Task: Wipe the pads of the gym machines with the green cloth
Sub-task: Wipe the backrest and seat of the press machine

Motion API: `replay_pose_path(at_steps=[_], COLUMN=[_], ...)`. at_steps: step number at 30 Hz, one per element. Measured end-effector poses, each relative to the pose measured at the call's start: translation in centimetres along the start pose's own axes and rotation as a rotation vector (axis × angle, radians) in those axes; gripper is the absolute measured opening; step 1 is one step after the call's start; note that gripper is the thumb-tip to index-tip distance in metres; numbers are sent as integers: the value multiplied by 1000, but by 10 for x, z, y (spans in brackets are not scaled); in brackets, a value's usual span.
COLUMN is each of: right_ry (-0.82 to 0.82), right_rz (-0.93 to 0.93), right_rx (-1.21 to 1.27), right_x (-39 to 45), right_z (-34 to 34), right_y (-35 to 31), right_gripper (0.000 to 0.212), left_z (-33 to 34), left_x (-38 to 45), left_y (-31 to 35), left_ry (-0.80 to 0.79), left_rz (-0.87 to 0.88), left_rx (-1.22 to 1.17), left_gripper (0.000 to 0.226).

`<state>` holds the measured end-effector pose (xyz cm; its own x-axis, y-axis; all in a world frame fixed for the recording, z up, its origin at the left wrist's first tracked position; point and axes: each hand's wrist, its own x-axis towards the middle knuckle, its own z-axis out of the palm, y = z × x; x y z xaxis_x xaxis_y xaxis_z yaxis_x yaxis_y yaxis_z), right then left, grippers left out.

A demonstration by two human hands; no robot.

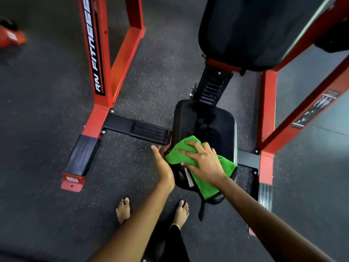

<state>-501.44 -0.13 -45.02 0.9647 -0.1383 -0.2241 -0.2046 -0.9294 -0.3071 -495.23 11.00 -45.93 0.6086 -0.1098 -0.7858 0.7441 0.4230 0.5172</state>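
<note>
place: gym | red machine frame (98, 53) – black seat pad (207, 125) – rubber floor (47, 110)

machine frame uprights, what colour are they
Red-orange frame uprights, with black seat pad; seen in the head view.

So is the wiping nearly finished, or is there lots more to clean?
Nothing shows as finished: a wiped pad looks no different here. In hand: the right hand presses the green cloth onto the near edge of the black seat pad, while the left hand steadies the pad's left side. Probably left: the rest of the seat and the big back pad above it, which the cloth isn't touching.
</note>
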Motion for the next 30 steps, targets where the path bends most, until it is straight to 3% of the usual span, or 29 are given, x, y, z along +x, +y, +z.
replay_pose_path(at_steps=[2, 5, 9, 12, 14, 20, 22, 24, 28, 30], right_ry=[-47, -42, -38, -23, -38, -121, -113, -83, 8, -5], right_rz=[131, 287, 151, -109, -139, 159, 177, 67, -331, -241], right_rx=[2, -12, -50, -13, 4, -5, -7, -3, 10, 24], right_x=[37, 83, 80, 50, 46, 114, 116, 100, 72, 87], right_z=[-1, -2, 2, 1, 2, -7, -6, -3, 0, -1], right_y=[17, 31, 31, 27, 33, 39, 37, 37, 64, 85], right_gripper=[46, 47, 49, 58, 60, 49, 50, 50, 50, 47], left_z=[11, 19, 19, 17, 18, 23, 21, 21, 23, 20], left_x=[-3, -6, -2, -2, -2, 4, 5, 4, 7, 7], left_y=[-10, -26, -34, -36, -35, -35, -38, -39, -39, -39], left_ry=[91, 278, 375, 415, 410, 482, 493, 489, 469, 473], left_rz=[95, 309, 511, 470, 460, 428, 424, 413, 409, 417], left_rx=[138, 604, 908, 960, 1035, 1320, 1342, 1350, 1351, 1323], left_gripper=[48, 45, 66, 73, 75, 97, 98, 95, 81, 84])
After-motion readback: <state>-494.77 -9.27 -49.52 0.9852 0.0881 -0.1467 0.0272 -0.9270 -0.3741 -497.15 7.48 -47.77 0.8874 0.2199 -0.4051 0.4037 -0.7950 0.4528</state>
